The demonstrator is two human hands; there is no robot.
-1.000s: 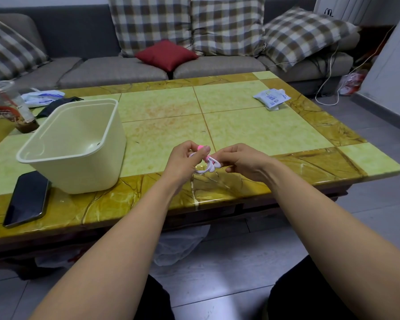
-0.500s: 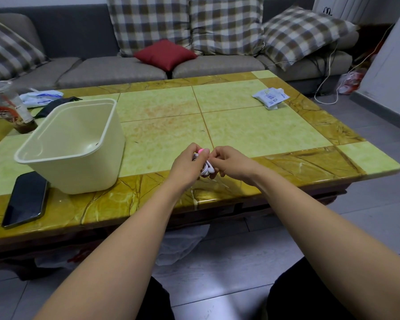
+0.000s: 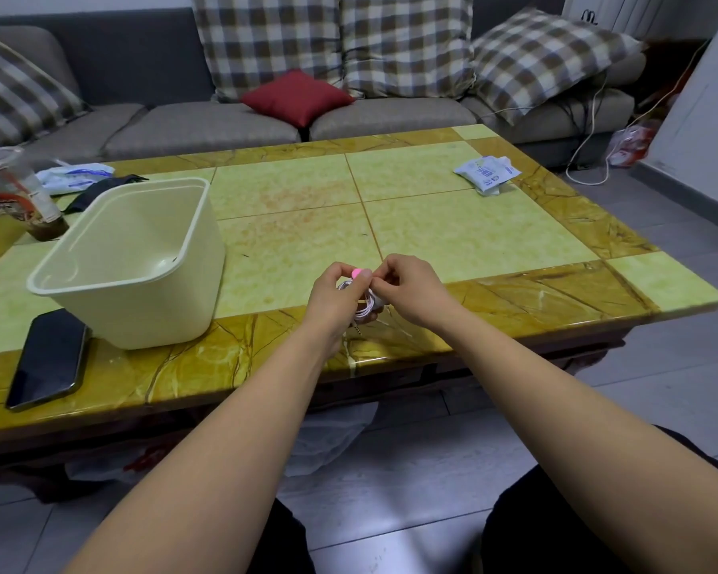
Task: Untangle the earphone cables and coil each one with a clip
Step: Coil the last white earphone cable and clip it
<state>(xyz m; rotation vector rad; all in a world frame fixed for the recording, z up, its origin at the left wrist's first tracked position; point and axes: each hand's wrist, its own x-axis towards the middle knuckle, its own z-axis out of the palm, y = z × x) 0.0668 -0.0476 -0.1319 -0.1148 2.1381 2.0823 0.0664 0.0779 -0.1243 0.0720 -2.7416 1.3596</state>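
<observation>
1. Your left hand [image 3: 330, 302] and right hand [image 3: 417, 292] meet over the near edge of the surface [image 3: 473, 242]. The fingers [image 3: 390, 269] of both are curled and clamped on one earphone cable [image 3: 365, 311], a pale coil held between the two hands just above the surface.
2. One pink clip [image 3: 355, 273] shows at the top of the coil, pinched between your left thumb and your right fingertips. One jack plug [image 3: 356, 328] hangs just below the fingers.
3. Writing: beyond the fingers and well to their right lies a small heap of white packets [image 3: 488, 174]. It carries blue print and a barcode-like block, too small to read, and you cannot count the packets in it.
4. One clear plastic cup [image 3: 21, 196] stands far left of the fingers. It has red print, blurred and unreadable.
5. One cream bin [image 3: 142, 308] stands upright to the left of your fingers. One black phone [image 3: 48, 358] lies flat further left, just beside the bin's near corner.
6. One more white packet [image 3: 75, 176] with blue marks lies beyond the bin, its print also unreadable.
7. On the sofa [image 3: 208, 126] past the surface you can count four checked cushions [image 3: 266, 43] and one red cushion [image 3: 297, 97].
</observation>
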